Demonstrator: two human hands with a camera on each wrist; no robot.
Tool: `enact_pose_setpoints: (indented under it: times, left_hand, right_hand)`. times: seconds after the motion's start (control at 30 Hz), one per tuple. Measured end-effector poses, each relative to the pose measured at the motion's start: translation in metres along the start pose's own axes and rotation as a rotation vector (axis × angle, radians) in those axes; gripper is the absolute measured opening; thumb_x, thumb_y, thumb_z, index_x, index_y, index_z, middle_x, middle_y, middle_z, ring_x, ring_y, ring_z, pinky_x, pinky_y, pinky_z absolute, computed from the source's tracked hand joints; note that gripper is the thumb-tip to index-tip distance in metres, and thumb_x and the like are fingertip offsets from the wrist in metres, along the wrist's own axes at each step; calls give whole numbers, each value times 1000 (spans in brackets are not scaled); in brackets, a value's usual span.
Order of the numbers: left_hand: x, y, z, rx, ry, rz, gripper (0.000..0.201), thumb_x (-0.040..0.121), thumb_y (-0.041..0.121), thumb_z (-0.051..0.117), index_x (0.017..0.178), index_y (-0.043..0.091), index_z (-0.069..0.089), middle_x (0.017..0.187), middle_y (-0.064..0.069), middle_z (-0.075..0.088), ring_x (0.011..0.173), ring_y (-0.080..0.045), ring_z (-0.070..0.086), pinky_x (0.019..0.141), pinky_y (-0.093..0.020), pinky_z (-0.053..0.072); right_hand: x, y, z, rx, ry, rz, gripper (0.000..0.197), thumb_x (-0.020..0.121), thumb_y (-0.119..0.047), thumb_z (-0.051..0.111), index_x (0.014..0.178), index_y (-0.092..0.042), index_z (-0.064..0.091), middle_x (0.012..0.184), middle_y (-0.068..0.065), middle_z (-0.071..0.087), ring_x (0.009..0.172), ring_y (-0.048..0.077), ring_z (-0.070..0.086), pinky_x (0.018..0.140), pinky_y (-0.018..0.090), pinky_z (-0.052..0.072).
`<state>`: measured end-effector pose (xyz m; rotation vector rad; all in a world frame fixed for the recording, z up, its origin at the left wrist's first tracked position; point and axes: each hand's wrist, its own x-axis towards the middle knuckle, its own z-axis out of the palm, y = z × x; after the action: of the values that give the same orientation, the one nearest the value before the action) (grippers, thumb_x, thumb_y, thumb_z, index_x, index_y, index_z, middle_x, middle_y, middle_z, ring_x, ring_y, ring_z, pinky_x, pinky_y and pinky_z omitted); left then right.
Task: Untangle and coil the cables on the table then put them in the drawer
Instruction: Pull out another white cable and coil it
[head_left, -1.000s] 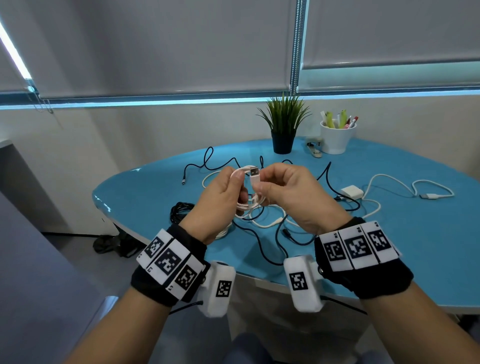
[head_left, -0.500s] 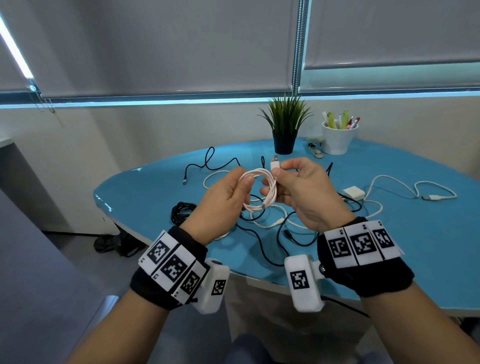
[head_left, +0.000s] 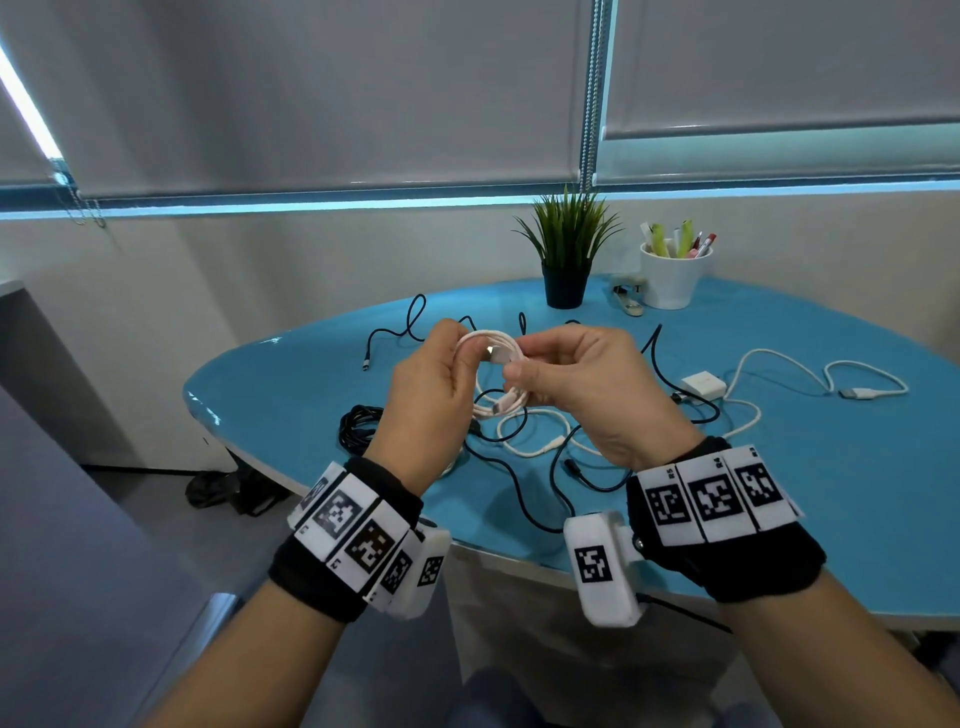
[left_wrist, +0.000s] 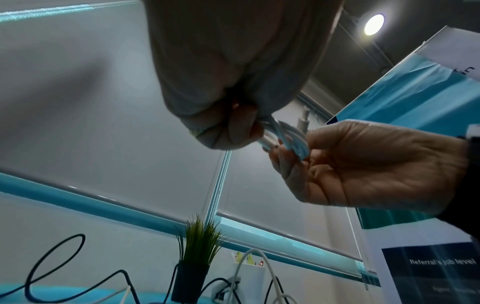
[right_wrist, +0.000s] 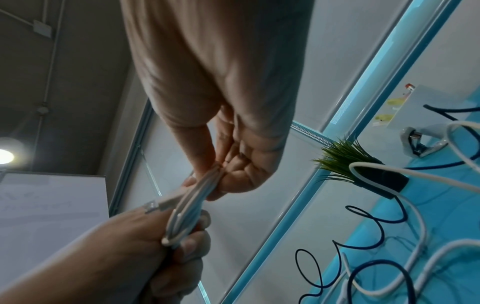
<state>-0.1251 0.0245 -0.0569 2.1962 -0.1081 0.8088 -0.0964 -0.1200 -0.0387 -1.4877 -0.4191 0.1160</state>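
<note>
**While both hands pinch the white coil, its loose plug end is being dealt with**

Held up above the blue table (head_left: 779, 467), the white cable (head_left: 493, 349) is already wound into a small hoop of several turns. Left hand (head_left: 431, 384) pinches one side of the hoop between thumb and fingertips; likely reason: to keep the turns stacked so they do not spring apart. Right hand (head_left: 576, 384) pinches the opposite side, fingers curled, thumb pressed on the strands. From the right wrist view the turns lie flat and parallel, with a metal plug (right_wrist: 152, 206) sticking out beside the left thumb. Judgement: the free end is about to be tucked or wrapped to lock the coil.

Cable look: thin, white to faintly pink, smooth jacket, springy; loops even in size. A second connector hangs at the bottom of the hoop.

Not yet coiled, on the table below: a long black cable (head_left: 524, 499) crossing a white cable with adapter (head_left: 704, 385). A black bundle (head_left: 358, 428) lies near the table edge. No drawer visible in any view.
</note>
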Motion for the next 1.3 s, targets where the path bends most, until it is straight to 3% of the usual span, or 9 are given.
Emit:
enact_pose_setpoints:
  times: [0.1, 0.2, 0.37, 0.53, 0.8, 0.93, 1.03, 1.17, 1.3]
  left_hand:
    - [0, 1, 0, -36, -16, -23, 9, 97, 29, 43, 92, 23, 48, 62, 5, 49, 54, -7, 45, 51, -18, 36]
    - [2, 1, -3, -116, -80, -54, 22, 98, 31, 43, 84, 24, 58, 66, 5, 53, 57, -6, 46, 56, -23, 41]
    - [4, 6, -13, -585, -278, -320, 26, 95, 27, 46, 87, 17, 69, 73, 5, 62, 57, -7, 50, 51, -18, 43]
    - [6, 5, -17, -770, -368, -435, 27, 95, 25, 46, 95, 10, 68, 69, 4, 64, 58, -9, 53, 57, -21, 44]
    - [7, 6, -13, -777, -254, -403, 22, 96, 14, 46, 95, 6, 66, 65, 1, 64, 52, -6, 54, 49, -16, 46]
    - [7, 6, -10, -709, -190, -333, 19, 93, 11, 50, 93, 5, 68, 77, -9, 64, 60, -12, 53, 56, -19, 48]
    - [6, 5, -9, -679, -170, -305, 18, 93, 10, 51, 89, 8, 69, 70, -4, 63, 62, -12, 54, 58, -19, 49]
    - [6, 5, -9, -682, -155, -313, 17, 92, 9, 52, 93, 6, 69, 72, -2, 66, 54, -6, 55, 52, -16, 47]
    - [4, 5, -7, -713, -183, -369, 19, 93, 13, 52, 101, 7, 69, 83, -9, 69, 54, -10, 58, 53, -19, 49]
  right_hand:
    - [0, 1, 1, -34, 3, -10, 13, 79, 2, 68, 82, -10, 69, 74, 13, 69, 69, 26, 63, 76, 43, 55]
    - [1, 2, -1, -4, 9, 6, 15, 82, 4, 65, 82, -11, 69, 73, 10, 69, 65, 20, 63, 71, 36, 53]
    - [5, 3, -8, 78, -32, 40, 15, 84, 4, 60, 86, -8, 68, 74, 7, 69, 63, 16, 62, 66, 31, 50]
    - [5, 5, -11, 170, -132, 61, 15, 85, 5, 56, 88, -5, 66, 78, 7, 69, 68, 15, 63, 66, 25, 54]
    - [5, 5, -10, 234, -201, 77, 18, 85, 6, 53, 99, -5, 58, 71, 6, 70, 61, 14, 66, 64, 25, 53]
    - [3, 1, -10, 187, -250, 121, 14, 89, 4, 51, 99, 0, 59, 82, 13, 70, 71, 20, 66, 73, 29, 55]
    - [0, 0, -8, 131, -260, 132, 16, 89, 1, 51, 102, 5, 60, 94, 20, 64, 84, 29, 59, 81, 37, 47]
    - [1, -1, -5, 180, -155, 100, 14, 86, 7, 55, 95, -2, 61, 77, 11, 67, 67, 17, 62, 68, 27, 50]
    - [3, -5, -7, 280, -96, 69, 28, 83, 12, 55, 101, -9, 50, 70, 11, 64, 61, 18, 64, 58, 25, 53]
